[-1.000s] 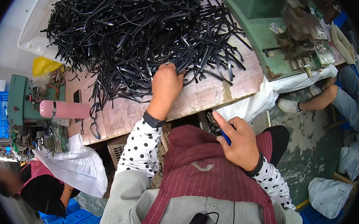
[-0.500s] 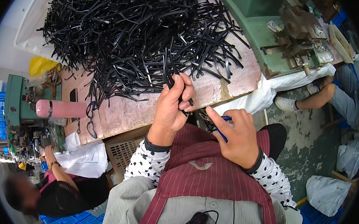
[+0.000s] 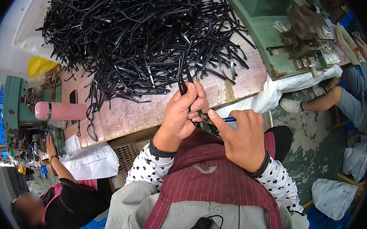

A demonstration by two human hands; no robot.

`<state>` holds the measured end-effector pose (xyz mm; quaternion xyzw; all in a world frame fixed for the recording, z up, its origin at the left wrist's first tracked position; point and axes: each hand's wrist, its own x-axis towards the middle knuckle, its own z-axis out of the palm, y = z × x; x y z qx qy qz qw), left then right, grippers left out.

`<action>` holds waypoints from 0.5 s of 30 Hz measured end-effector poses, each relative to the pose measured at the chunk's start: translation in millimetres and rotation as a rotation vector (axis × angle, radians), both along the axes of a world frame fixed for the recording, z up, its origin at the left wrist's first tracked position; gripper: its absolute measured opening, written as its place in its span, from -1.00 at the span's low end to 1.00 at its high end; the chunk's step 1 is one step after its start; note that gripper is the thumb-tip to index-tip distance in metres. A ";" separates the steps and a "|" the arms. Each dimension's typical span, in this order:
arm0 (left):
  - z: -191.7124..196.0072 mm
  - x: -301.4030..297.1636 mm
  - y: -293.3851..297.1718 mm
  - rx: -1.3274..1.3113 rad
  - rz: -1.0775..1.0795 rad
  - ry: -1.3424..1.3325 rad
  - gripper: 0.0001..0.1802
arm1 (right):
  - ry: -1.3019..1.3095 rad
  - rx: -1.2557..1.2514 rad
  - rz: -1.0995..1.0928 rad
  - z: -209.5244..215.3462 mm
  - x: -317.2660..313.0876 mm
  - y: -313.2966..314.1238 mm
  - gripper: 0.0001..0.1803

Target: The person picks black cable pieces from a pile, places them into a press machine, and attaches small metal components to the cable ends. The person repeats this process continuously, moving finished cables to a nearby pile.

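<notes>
The left hand [image 3: 183, 114] has its grip closed around slim black strips [image 3: 181, 76] at the front edge of a worn, pinkish worktop [image 3: 125, 117]; the right hand's [image 3: 242, 140] grip clasps a blue tool [image 3: 230, 120] near their lower ends. Behind, a tangled black heap [image 3: 130, 41] spreads beside a pink bottle [image 3: 64, 111]. Green machines [image 3: 248, 10] flank the worktop; 2 other people appear, the right-hand figure above scuffed green floor [image 3: 310, 134].

A bare strip of table [image 3: 126, 121] along the front edge leaves a hand passage between the glasses frame [image 3: 91, 121] and the left hand [image 3: 185, 108]; behind it the heap of black strips [image 3: 135, 45] blocks the way, the pink bottle [image 3: 69, 111] bars the left, and the green machine [image 3: 244, 13] walls off the right
</notes>
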<state>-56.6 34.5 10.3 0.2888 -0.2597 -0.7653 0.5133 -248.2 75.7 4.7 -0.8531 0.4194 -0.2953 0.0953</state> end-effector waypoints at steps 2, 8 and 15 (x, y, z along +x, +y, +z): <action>-0.5 -0.9 -0.7 -0.007 -0.005 0.002 -0.64 | 0.015 0.025 0.010 0.7 -1.3 0.4 -0.21; -10.9 -22.2 10.7 -0.231 0.357 -0.187 -0.67 | -0.070 0.143 0.037 -2.3 -3.9 -0.3 -0.20; -30.4 -43.6 19.2 -0.634 0.735 -0.312 -0.66 | -0.285 0.440 0.045 -2.2 1.7 6.3 -0.21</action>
